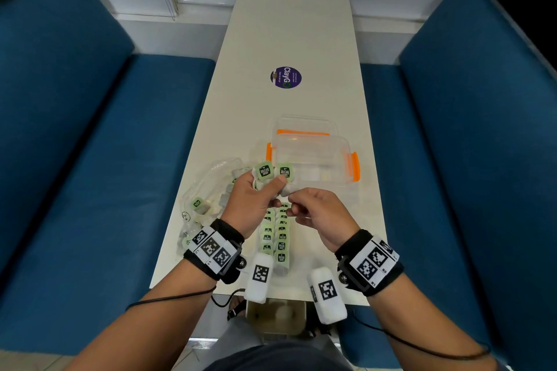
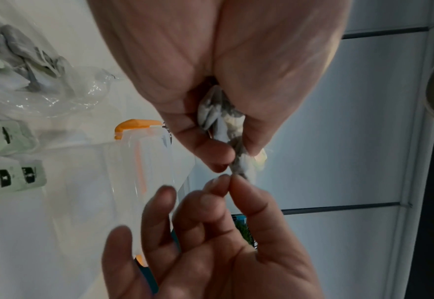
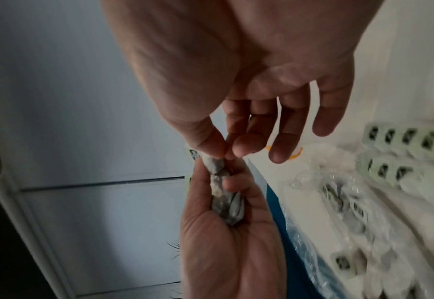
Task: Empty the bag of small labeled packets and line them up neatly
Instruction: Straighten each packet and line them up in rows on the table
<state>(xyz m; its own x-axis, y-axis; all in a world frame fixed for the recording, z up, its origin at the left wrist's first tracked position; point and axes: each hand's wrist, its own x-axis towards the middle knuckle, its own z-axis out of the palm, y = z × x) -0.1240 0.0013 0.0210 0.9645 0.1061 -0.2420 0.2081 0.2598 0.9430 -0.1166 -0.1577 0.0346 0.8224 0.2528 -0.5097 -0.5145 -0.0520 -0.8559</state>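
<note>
Your left hand is clutching light, soft packets; your right hand, at three o'clock, is apparently pinching one by its corner.

We've got both forearms reaching forward, bare, with black straps carrying checkered marker tags on each wrist and a thin black cable trailing back along each arm. Our left hand is raised in front of us, back of the hand facing up in the head view, fingers curled tight into a fist-like grip with the thumb pressed against them. Our right hand sits just beside it, almost touching, thumb and index fingertip pinched together right at the left hand's fingertips, while the other three fingers hang loose and slightly spread.
</note>
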